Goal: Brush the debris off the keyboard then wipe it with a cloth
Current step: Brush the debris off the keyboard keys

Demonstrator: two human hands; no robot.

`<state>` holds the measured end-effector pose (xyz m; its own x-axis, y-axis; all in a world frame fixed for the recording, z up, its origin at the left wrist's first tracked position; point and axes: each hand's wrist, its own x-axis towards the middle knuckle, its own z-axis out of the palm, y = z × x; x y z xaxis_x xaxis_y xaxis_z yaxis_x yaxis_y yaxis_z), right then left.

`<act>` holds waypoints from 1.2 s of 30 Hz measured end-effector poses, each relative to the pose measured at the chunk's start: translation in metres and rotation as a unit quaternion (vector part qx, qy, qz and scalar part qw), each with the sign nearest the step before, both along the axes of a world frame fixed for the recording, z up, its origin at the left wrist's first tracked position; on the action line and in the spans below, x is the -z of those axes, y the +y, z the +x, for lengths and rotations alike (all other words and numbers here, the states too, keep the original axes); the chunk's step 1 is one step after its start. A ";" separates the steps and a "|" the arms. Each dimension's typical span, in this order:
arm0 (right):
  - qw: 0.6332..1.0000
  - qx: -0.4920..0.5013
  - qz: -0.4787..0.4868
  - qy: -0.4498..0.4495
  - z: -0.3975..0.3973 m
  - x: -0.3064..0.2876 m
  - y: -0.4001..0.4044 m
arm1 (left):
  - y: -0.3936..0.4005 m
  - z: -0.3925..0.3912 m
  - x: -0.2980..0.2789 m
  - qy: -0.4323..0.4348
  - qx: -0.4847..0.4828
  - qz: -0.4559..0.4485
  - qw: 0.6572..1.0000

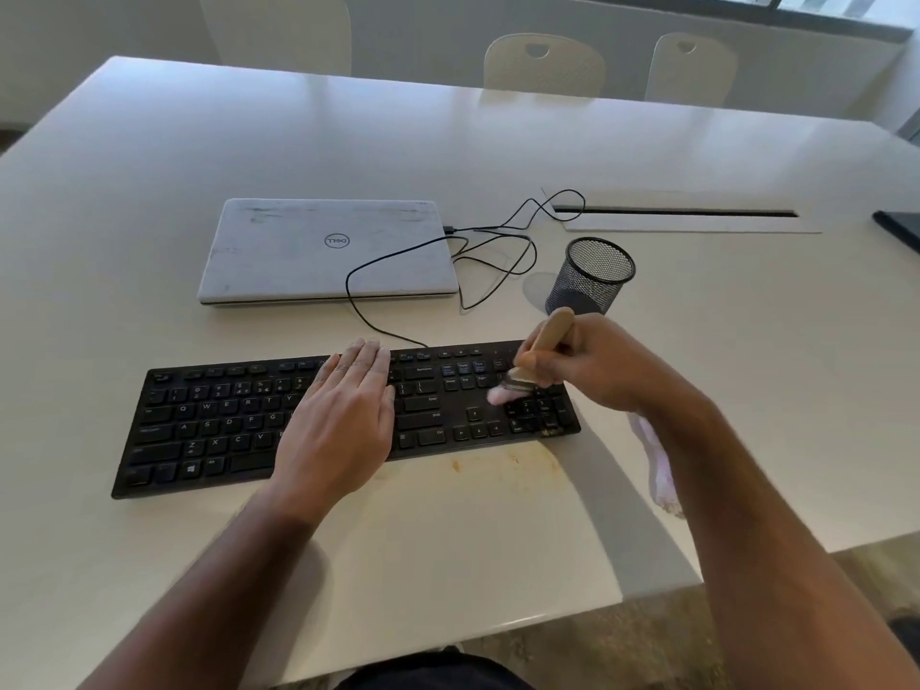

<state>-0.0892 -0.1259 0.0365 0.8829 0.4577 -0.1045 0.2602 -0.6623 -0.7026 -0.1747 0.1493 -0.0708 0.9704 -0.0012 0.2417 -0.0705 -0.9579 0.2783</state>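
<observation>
A black keyboard lies across the white table in front of me. My left hand rests flat on its middle keys, fingers straight. My right hand grips the wooden handle of a small brush, whose pale bristles touch the keys by the number pad at the keyboard's right end. Brownish debris sits on the keyboard's lower right corner, and more is scattered over the table just below it. A pale pink cloth lies on the table to the right, partly hidden by my right forearm.
A closed white laptop lies behind the keyboard, with a black cable looping beside it. A black mesh pen cup stands just behind my right hand. Chairs line the table's far side. The table's edge runs near my right elbow.
</observation>
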 end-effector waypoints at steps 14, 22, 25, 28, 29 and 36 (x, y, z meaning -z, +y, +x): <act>0.972 0.181 -0.125 -0.085 -0.045 0.008 -0.001 | 0.000 0.001 0.000 -0.002 0.001 0.000 1.000; 0.970 0.202 -0.026 -0.134 -0.042 0.002 -0.005 | 0.000 0.000 0.000 -0.006 0.003 0.003 1.000; 0.977 0.172 -0.088 -0.092 -0.046 0.007 -0.005 | 0.000 0.000 -0.001 -0.008 0.002 0.000 1.000; 0.977 0.171 -0.095 -0.086 -0.046 0.003 -0.011 | -0.001 0.000 0.000 -0.009 0.002 0.002 1.000; 0.974 0.185 -0.078 -0.109 -0.044 0.002 -0.012 | 0.000 0.000 -0.001 -0.008 0.003 0.002 1.000; 0.975 0.157 -0.119 -0.100 -0.043 0.005 -0.015 | 0.000 -0.001 -0.001 -0.006 0.003 0.001 1.000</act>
<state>-0.1320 -0.1413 0.0319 0.9892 0.1463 0.0132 0.1348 -0.8690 -0.4761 -0.1754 0.1492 -0.0694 0.9672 -0.0069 0.2541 -0.0793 -0.9579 0.2760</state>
